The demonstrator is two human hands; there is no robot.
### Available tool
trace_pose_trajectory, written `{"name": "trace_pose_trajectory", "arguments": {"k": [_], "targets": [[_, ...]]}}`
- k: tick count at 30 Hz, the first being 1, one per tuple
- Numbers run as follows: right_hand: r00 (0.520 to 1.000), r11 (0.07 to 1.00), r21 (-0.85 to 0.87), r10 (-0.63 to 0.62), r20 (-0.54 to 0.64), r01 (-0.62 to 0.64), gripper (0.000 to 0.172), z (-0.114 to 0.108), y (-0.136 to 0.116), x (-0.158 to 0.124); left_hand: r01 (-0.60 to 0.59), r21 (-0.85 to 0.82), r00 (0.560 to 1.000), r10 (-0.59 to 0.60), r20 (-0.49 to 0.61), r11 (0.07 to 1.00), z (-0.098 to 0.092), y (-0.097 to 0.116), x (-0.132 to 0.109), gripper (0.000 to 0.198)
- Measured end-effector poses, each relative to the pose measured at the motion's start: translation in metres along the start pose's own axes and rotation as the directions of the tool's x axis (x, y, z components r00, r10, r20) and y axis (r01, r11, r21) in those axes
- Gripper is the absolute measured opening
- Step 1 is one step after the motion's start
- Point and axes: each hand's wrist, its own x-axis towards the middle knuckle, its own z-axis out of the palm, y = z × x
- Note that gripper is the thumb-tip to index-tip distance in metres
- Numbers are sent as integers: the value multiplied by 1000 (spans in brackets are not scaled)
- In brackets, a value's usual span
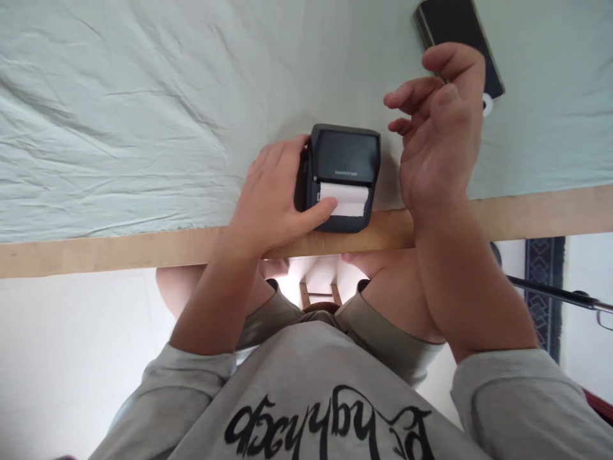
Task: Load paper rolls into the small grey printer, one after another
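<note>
A small black portable printer (345, 153) sits near the table's front edge, white paper (352, 199) showing in the slot on its lower half. My left hand (272, 191) is wrapped against the printer's left side, its fingertips at the upper left corner and its thumb lying over the paper. Raised to the right of the printer, my right hand (438, 131) has its fingers loosely bent and apart, touching nothing that I can make out. It partly covers a dark, flat rectangular device (454, 29) that looks like a phone. Just beside the right wrist shows a small white round thing (487, 105) with a dark centre.
A pale green, wrinkled cloth (119, 115) covers the table, whose wooden front edge (96, 254) runs across the view. Below are my legs and a wooden stool or chair part (320, 295). A dark pole (560, 291) and a patterned blue strip (543, 300) are at right.
</note>
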Motion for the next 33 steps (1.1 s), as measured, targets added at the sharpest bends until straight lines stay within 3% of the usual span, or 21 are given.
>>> {"name": "trace_pose_trajectory", "arguments": {"k": [3,6,11,14,21,26,33], "targets": [[995,978,185,-93,-47,100,35,2,3,-2,5,19,1000,-6,10,1000,1,0,0,65],[989,977,175,-134,57,123,26,4,5,-6,-5,41,1000,5,9,999,2,-1,0,66],[954,995,4,-95,283,98,47,3,7,-10,1,-1,998,-1,-62,1000,4,-2,0,52],[930,995,-49,-66,363,90,48,1,4,-8,51,-38,995,-54,-88,998,4,0,1,44],[895,1000,-22,3,446,7,44,-1,-4,3,94,-36,987,-98,-128,995,4,1,4,35],[859,999,-21,-19,511,34,42,-1,0,8,72,-17,990,-74,-119,997,4,0,5,32],[872,994,-33,-78,484,107,39,-1,-2,1,74,-33,992,-77,-97,997,4,-2,6,35]]}}
